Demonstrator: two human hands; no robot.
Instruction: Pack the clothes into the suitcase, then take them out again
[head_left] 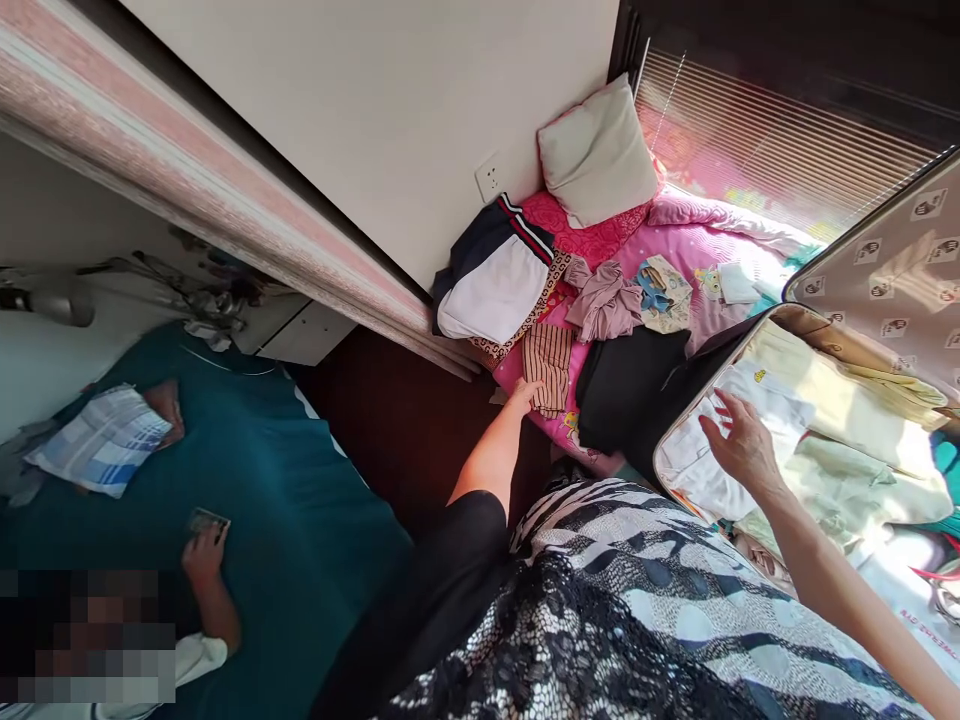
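Observation:
My left hand (527, 392) is at the near edge of a folded brown-and-black striped garment (549, 355) on the pink bedding, with its fingers closed on that edge. Over an opened suitcase (663, 440) on the right, my right hand (739, 435) has its fingers apart and holds nothing. Beneath it lie white folded clothes (690, 455), with a pale yellow garment (840, 385) and a pale green one (840, 480) beside them. A black folded cloth (630, 380) lies between the striped garment and the suitcase.
Mauve clothing (606, 300), a dark-and-white garment pile (491, 290) and a pale cushion (600, 155) are on the pink bed. The suitcase lid (885, 270) stands raised. At left, another person's hand (204, 550) holds a phone on a green bed (285, 480).

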